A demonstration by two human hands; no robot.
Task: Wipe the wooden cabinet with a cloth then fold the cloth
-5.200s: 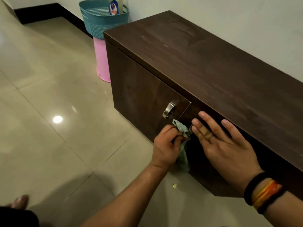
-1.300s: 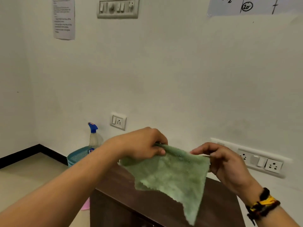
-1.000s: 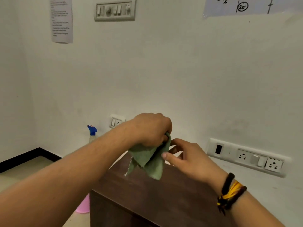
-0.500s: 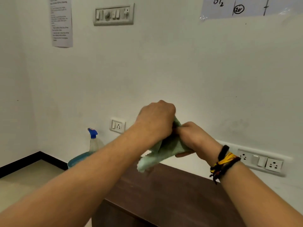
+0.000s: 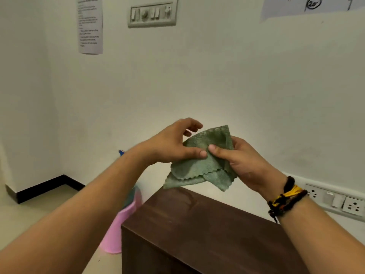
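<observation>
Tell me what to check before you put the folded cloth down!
1. Cloth folded: ok, layers overlap, scalloped edges show.
2. Corners lined up: not ok, lower corners stick out unevenly.
3. Left hand gripping: ok, thumb presses the cloth.
4. Right hand gripping: ok, thumb on top, fingers behind.
5. Cabinet top free below the cloth: ok.
6. Cabinet wiped clean: cannot tell.

A white wall (image 5: 197,76) carried a switch panel (image 5: 152,13), a printed notice (image 5: 90,26) and low sockets (image 5: 339,201). Black skirting (image 5: 43,187) edged the pale floor (image 5: 29,212); a pink bin (image 5: 120,228) stood there.
</observation>
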